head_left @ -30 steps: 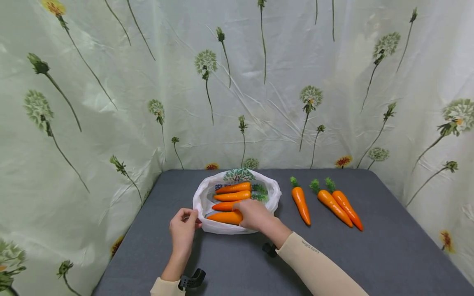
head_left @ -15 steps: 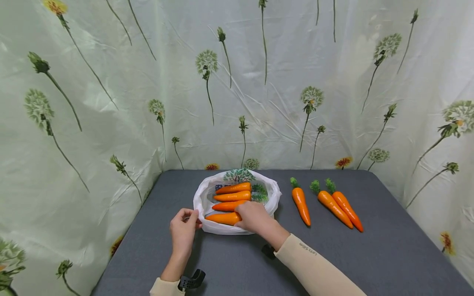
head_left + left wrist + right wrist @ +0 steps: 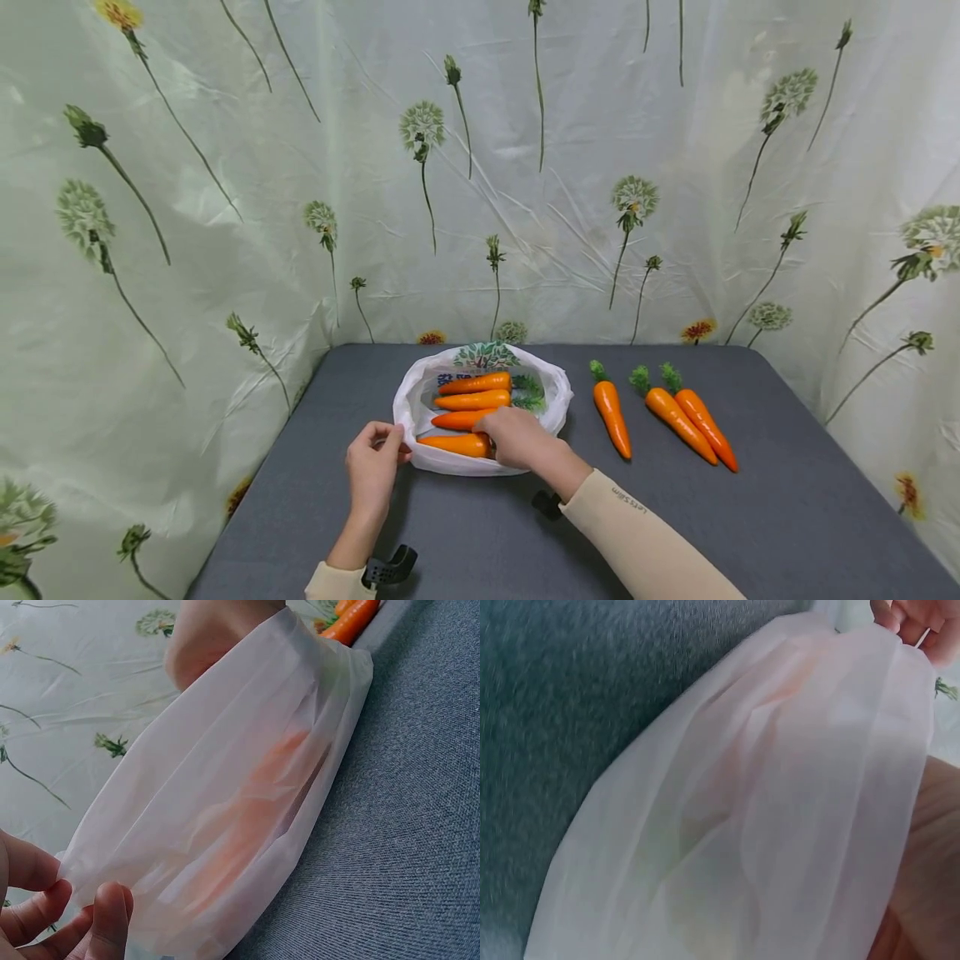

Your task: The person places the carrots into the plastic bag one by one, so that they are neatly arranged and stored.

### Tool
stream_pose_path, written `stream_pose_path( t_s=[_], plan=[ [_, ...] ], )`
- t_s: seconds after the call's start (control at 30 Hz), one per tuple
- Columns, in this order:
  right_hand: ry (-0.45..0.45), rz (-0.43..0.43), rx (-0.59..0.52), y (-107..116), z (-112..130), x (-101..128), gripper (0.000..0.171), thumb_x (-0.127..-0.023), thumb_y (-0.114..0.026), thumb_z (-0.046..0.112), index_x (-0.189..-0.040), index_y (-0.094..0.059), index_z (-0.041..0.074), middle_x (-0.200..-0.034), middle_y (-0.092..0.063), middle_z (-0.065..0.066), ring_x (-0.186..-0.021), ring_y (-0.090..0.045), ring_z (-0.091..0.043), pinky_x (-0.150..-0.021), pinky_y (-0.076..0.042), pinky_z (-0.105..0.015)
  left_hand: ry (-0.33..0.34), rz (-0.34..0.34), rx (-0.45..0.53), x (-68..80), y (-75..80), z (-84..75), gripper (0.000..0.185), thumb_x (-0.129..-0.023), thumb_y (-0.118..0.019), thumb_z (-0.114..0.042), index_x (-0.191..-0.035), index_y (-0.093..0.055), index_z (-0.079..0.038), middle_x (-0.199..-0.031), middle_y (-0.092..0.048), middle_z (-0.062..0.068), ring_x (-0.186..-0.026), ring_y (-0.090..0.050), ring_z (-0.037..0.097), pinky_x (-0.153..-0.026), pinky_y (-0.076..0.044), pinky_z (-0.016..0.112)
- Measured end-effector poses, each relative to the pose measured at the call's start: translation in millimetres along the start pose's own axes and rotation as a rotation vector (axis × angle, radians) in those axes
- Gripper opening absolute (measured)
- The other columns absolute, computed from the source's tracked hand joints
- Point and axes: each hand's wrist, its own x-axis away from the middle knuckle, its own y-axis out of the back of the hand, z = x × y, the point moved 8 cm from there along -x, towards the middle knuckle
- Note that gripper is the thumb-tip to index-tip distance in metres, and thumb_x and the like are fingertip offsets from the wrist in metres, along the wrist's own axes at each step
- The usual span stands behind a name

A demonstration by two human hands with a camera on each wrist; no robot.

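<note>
A white plastic bag [image 3: 558, 400] lies with its mouth spread open, and several orange toy carrots with green tops rest side by side inside it. My left hand [image 3: 372, 462] pinches the bag's rim at its left end; the left wrist view shows the thumb and fingertips [image 3: 111, 915] at the thin film. My right hand [image 3: 521, 437] reaches over the near rim into the bag, at the thick end of the nearest carrot [image 3: 453, 444]. Its fingertips are partly hidden there, so its grip does not show. Through the film a carrot [image 3: 247, 810] shows blurred orange.
To the right of the bag lie three more carrots: one by itself [image 3: 612, 419] and a pair [image 3: 678, 425] [image 3: 705, 429] side by side. They rest on a dark grey table [image 3: 465, 533]. A pale curtain [image 3: 262, 167] with printed dandelions hangs behind and at both sides.
The nearest carrot in the bag has shifted slightly left, and more of its thick end shows beside my right hand. My left hand keeps its place at the rim.
</note>
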Motion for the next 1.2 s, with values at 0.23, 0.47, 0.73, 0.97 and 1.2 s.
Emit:
stream_pose_path(
  t_s=[0.23,0.47,0.73,0.97,1.2],
  plan=[
    [0.059,-0.053,0.058,5.6,-6.0,1.4,0.023,-0.084,-0.076,0.002,-0.076,-0.066,0.021,-0.065,-0.055,0.008,-0.052,-0.04,-0.013,-0.049,-0.028,-0.025,-0.005,0.01,0.005,-1.0,-2.4,-0.5,0.016,-0.097,-0.068,-0.018,-0.091,-0.066,-0.004,-0.081,-0.067,0.016,-0.065,-0.066,0.03,-0.061,-0.06,0.032],
    [0.068,-0.033,0.056,11.2,-12.0,7.7,0.014,-0.086,-0.077,0.007,-0.087,-0.075,0.021,-0.076,-0.069,0.005,-0.049,-0.042,-0.013,-0.049,-0.03,-0.024,0.0,0.015,0.015,-1.5,-2.0,-0.8,0.016,-0.097,-0.067,-0.018,-0.091,-0.066,-0.003,-0.081,-0.066,0.016,-0.066,-0.066,0.034,-0.062,-0.06,0.035],
    [-0.041,0.054,0.049,18.1,-23.2,14.4,0.032,-0.082,-0.069,-0.008,-0.1,-0.077,0.017,-0.09,-0.069,0.003,-0.071,-0.055,-0.012,-0.062,-0.048,-0.03,-0.01,0.007,0.024,-2.3,-2.0,0.5,0.015,-0.097,-0.068,-0.017,-0.091,-0.066,-0.003,-0.079,-0.067,0.015,-0.064,-0.066,0.031,-0.061,-0.06,0.037],
    [-0.102,0.071,0.052,23.5,-29.8,17.0,0.035,-0.082,-0.067,-0.01,-0.102,-0.079,0.016,-0.099,-0.073,-0.001,-0.08,-0.064,-0.016,-0.061,-0.052,-0.031,0.0,-0.002,0.007,-2.4,-1.6,1.4,0.014,-0.097,-0.067,-0.016,-0.091,-0.065,-0.004,-0.079,-0.066,0.015,-0.064,-0.065,0.03,-0.06,-0.06,0.035],
    [-0.119,0.096,-0.016,31.2,-28.7,21.0,0.035,-0.081,-0.07,-0.008,-0.107,-0.077,0.015,-0.091,-0.071,-0.003,-0.066,-0.052,-0.015,-0.052,-0.04,-0.028,-0.004,0.004,-0.001,-0.3,-1.0,1.3,0.015,-0.098,-0.067,-0.018,-0.092,-0.065,-0.003,-0.081,-0.066,0.015,-0.062,-0.065,0.024,-0.059,-0.058,0.028]
  ],
)
